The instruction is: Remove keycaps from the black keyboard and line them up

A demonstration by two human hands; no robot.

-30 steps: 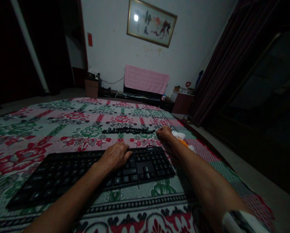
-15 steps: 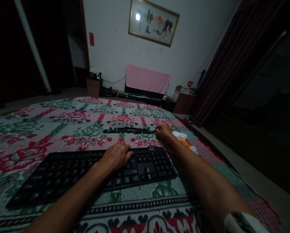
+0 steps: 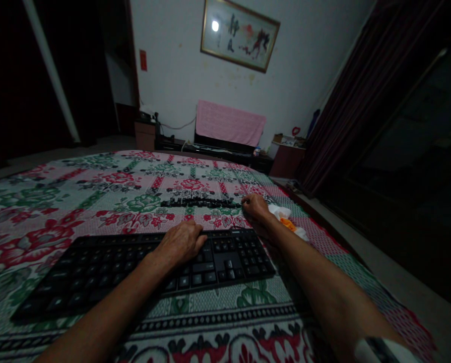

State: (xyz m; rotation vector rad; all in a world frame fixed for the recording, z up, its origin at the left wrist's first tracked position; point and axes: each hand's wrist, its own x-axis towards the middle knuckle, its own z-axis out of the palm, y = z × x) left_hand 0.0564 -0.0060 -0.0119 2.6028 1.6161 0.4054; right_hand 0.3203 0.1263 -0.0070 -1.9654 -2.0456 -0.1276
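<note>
A black keyboard [image 3: 229,259] lies at a slant across the patterned cloth in front of me. My left hand [image 3: 182,239] rests over its rear edge, fingers bent around that edge and the thumb lying on the keys. Beyond the keyboard, small black keycaps [image 3: 200,202] lie loose in a long, uneven row. At the right end of this row is my right hand [image 3: 255,206], low over the cloth with fingertips pinched together. Whatever is between those fingertips is too small and dark to make out.
White and orange crumpled plastic [image 3: 286,222] lies beside my right wrist. The flowered cloth [image 3: 108,206] covers a wide bed-like surface. Past its far edge stand a low cabinet and a screen under a pink cloth [image 3: 229,122]. A dark curtain [image 3: 346,96] hangs at right.
My right hand has barely shifted at the right end of the keycap row; its fingers have drawn slightly closer together. My left hand and the keyboard stay in place.
</note>
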